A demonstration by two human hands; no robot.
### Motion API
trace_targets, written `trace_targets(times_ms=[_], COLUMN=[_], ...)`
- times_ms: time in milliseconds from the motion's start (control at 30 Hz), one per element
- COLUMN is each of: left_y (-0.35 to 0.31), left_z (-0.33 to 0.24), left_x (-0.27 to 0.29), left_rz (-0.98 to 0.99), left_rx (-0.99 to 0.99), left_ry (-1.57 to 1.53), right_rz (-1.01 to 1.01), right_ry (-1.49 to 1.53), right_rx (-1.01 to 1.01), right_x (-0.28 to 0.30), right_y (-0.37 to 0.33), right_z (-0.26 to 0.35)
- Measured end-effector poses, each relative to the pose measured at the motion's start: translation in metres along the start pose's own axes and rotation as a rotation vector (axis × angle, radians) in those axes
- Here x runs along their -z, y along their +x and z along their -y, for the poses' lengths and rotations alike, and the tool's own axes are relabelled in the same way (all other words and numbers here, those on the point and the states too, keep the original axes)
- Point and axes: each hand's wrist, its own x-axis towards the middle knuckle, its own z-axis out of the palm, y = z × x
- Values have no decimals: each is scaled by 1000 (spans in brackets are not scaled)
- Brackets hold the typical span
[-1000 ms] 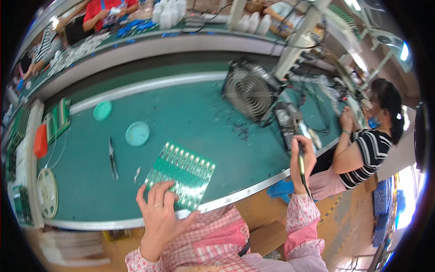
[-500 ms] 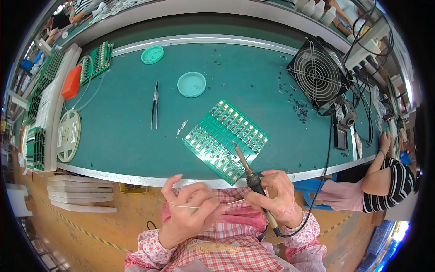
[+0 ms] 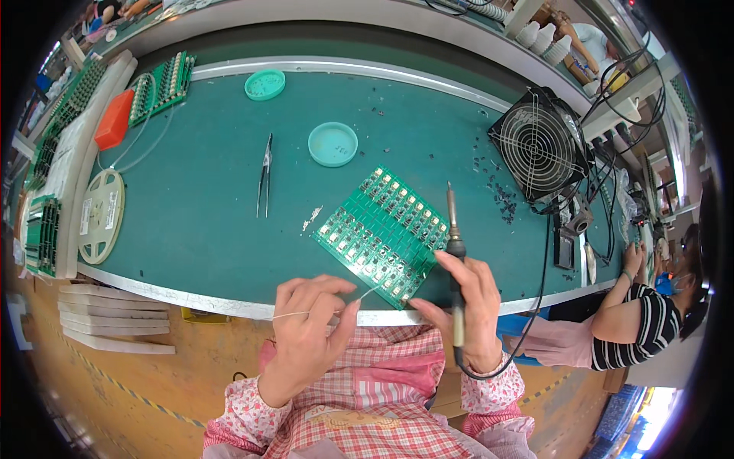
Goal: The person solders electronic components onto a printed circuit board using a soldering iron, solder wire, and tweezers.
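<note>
Board [image 3: 382, 237] flat on bench [image 3: 206, 229], left hand [image 3: 310, 329] pinching wire [image 3: 368, 294] at its near edge, right hand [image 3: 474, 314] curled round iron [image 3: 456, 248] by its right edge, tweezers [image 3: 265, 174] left of it.

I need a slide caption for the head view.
Right hand holds a soldering iron, left hand a wire, by a green circuit board.

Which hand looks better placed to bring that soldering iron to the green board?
Probably the right hand: it holds the soldering iron, close by the green board's right side. The left hand is occupied with thin wire.
</note>
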Motion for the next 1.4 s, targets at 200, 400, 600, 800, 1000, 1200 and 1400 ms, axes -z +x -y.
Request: trace_targets(times_ms=[200, 400, 600, 800, 1000, 1200, 1400], left_y=[6, 4, 4, 5, 5, 4, 2], left_z=[1, 4, 5, 5, 4, 4, 6], left_x=[-2, -6, -9, -10, -12, -14, -14], left_rz=[16, 11, -14, -26, -39, -42, -44], left_rx=[-26, -38, -49, -51, -57, -52, -51], left_ry=[30, 43, 79, 108, 128, 147, 173], right_rz=[-157, -72, -2, 3, -1, 59, 73], right_ry=[258, 377, 335, 304, 300, 218, 112], right_rx=[27, 137, 215, 225, 228, 285, 367], right_x=[13, 4, -1, -6, -9, -7, -11], right_y=[-17, -16, -8, -5, -5, -3, -3], right_z=[16, 24, 31, 33, 34, 36, 41])
